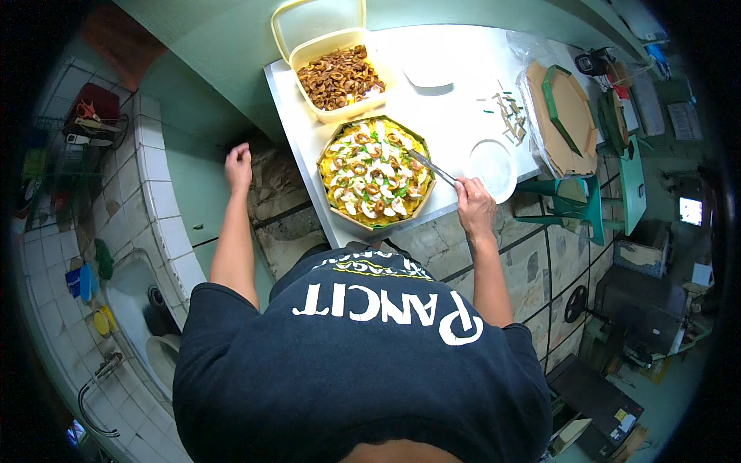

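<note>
An octagonal tray (323, 191) sits at the table's near edge, full of yellow noodles (376, 171) topped with egg slices, brown rings and chopped greens. My right hand (475, 207) is closed round slim metal tongs (437, 169), whose tips reach the food at the tray's right side. Away to the left of the table, my left hand (238, 167) hangs with its fingers loosely curled and nothing visible in them. Behind the tray stands a yellowish plastic tub (317, 108) of brown cooked rings (340, 77), its lid (318, 29) raised at the back.
To the right on the white table (455, 127) lie a round, pale dish (492, 171) and scattered small sticks (509, 116). A white container (429, 71) stands farther back. Octagonal cardboard boxes (580, 154) are stacked rightward, near a teal stool (590, 212). A tiled sink (127, 289) occupies the left.
</note>
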Motion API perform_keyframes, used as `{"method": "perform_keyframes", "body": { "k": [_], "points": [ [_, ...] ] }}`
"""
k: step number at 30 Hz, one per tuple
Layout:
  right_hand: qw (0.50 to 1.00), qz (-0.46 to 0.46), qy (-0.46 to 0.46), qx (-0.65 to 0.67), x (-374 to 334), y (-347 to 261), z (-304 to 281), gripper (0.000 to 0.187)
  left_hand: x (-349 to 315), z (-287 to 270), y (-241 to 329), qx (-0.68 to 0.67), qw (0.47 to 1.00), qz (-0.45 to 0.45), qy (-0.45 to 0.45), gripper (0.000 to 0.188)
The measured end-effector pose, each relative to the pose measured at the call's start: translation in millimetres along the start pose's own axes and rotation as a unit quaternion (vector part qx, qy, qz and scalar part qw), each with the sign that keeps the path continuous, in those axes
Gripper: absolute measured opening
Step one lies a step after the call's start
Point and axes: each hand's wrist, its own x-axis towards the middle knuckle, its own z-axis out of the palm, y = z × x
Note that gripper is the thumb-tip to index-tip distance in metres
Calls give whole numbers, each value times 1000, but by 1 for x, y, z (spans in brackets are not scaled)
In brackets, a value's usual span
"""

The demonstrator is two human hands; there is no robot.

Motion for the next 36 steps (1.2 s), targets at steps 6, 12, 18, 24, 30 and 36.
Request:
{"method": "perform_keyframes", "body": {
  "k": [6,12,18,24,30,36],
  "points": [
    [999,-37,11,7,-7,2,1,22,-16,-23,6,15,1000,-4,19,20],
    [991,8,95,92,-17,21,-23,25,118,5,173,-7,951,280,130,16],
    [966,136,156,152,-38,35,-41,26,226,50,262,199,911,361,-28,44],
    [939,219,193,182,-58,46,-57,28,280,96,261,271,898,346,-36,35],
    [925,248,188,217,-51,52,-64,27,259,90,290,149,922,344,-95,27],
    [932,164,191,262,-1,74,-68,25,112,82,303,162,900,382,-133,20]
  ]
}}
